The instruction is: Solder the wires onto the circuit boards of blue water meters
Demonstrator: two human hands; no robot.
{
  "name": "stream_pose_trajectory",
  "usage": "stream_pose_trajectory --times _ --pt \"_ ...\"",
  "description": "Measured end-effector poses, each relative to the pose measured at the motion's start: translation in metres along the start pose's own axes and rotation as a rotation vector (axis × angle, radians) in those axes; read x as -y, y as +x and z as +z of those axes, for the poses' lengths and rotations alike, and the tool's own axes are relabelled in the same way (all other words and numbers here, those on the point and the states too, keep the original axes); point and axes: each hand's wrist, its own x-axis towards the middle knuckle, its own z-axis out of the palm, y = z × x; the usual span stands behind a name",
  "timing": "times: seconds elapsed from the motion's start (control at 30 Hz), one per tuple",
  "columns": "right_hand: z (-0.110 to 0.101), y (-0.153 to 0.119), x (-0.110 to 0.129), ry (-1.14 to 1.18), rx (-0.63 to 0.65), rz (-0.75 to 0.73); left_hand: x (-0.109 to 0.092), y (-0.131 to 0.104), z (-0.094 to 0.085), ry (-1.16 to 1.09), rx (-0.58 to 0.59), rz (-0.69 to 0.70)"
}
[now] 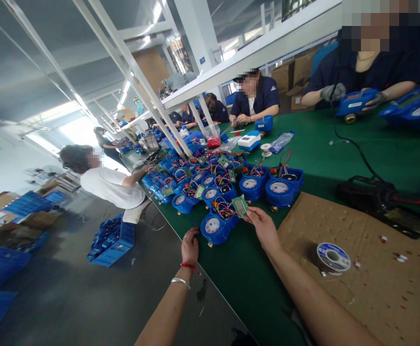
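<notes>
**LCD circuit board [240, 206]: light, stiff, fragile. Hold by edges.**

Board is up off the surface [242, 274], just above and beside the nearest blue water meter [221, 233], on the side toward the right grip [263, 227]. That grip is pinching the board at its near lower corner, thumb and fingers together. Left grip [190, 247] is loosely curled at the surface edge, just beside the meter; fingertips partly hidden, can't tell if it's closed on anything.

Handling, my read: board should weigh next to nothing, rigid, won't forgive bending. Weak spots are likely the display glass and solder joints. Keep thumb off the screen, take opposite bare edges or a corner, light pressure. Smooth faces could slip if squeezed flat.

Colored wires [224, 210] bunch between meter and board. Can't tell whether they're joined to it; treat as a tether, leave slack, don't lift by them.

Meter is another story: rigid housing, probably fairly heavy with the brass fitting [210, 244] at its base. Best taken around the blue body, off the dial [212, 225]. Rounded plastic may be slick. Neighboring meters [184, 203] crowd it on the far side, so finger room looks better from the near side.
</notes>
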Motion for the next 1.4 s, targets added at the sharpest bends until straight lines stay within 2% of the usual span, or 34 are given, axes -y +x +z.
stream_pose_trajectory --times 0.47,0.97,1.4 --pt "0.004 -0.004 0.005 0.023 0.011 0.045 0.004 -0.001 0.001 0.002 -0.011 -0.002" --pt "0.000 0.000 -0.003 0.012 0.006 0.011 0.003 0.000 0.001 -0.003 -0.011 -0.002" --pt "0.001 0.000 0.000 -0.046 -0.010 -0.005 -0.003 0.000 -0.001 -0.034 0.007 -0.057"
